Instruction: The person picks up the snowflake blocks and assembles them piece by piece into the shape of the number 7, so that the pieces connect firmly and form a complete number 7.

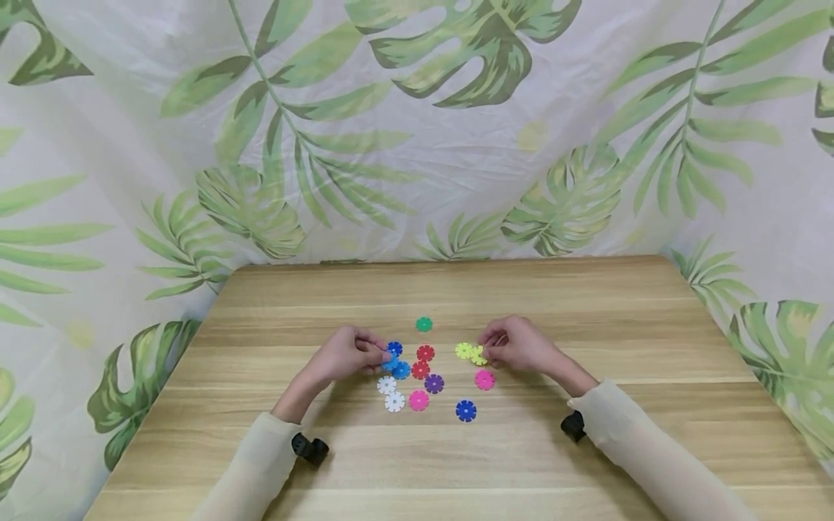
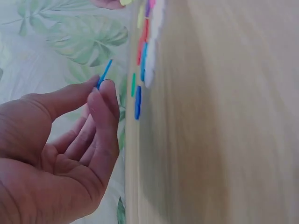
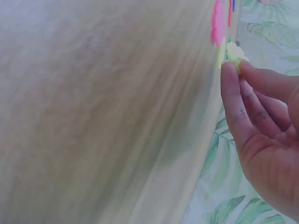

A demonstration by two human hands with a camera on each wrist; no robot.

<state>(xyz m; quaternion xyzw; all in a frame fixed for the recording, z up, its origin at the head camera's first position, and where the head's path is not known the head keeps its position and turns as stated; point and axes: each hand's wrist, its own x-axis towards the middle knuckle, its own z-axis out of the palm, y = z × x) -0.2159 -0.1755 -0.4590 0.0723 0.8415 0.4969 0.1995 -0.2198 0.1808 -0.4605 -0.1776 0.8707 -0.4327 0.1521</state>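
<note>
Thumb and fingertips of my left hand [image 1: 345, 353] pinch a light blue notched plastic disc [image 1: 389, 362]. In the left wrist view that disc [image 2: 105, 72] stands tilted, raised off the table. Beneath it in the head view lie a second light blue disc [image 1: 401, 370] and a dark blue disc [image 1: 394, 349]. On the other side, my right hand [image 1: 521, 346] pinches a yellow notched disc [image 1: 478, 355], also seen from the right wrist as a yellow disc [image 3: 235, 52] partly covered by the fingertips. Another yellow disc [image 1: 463, 350] lies just left of it, overlapped in the head view.
Between the hands lie two red discs [image 1: 426, 353], a purple disc [image 1: 434, 383] and, farther back, a green disc [image 1: 424, 324]. Nearer are two white discs [image 1: 394, 402], pink discs [image 1: 419, 400] and a blue disc [image 1: 465, 411]. A leaf-patterned curtain [image 1: 417, 145] borders the wooden table [image 1: 417, 470].
</note>
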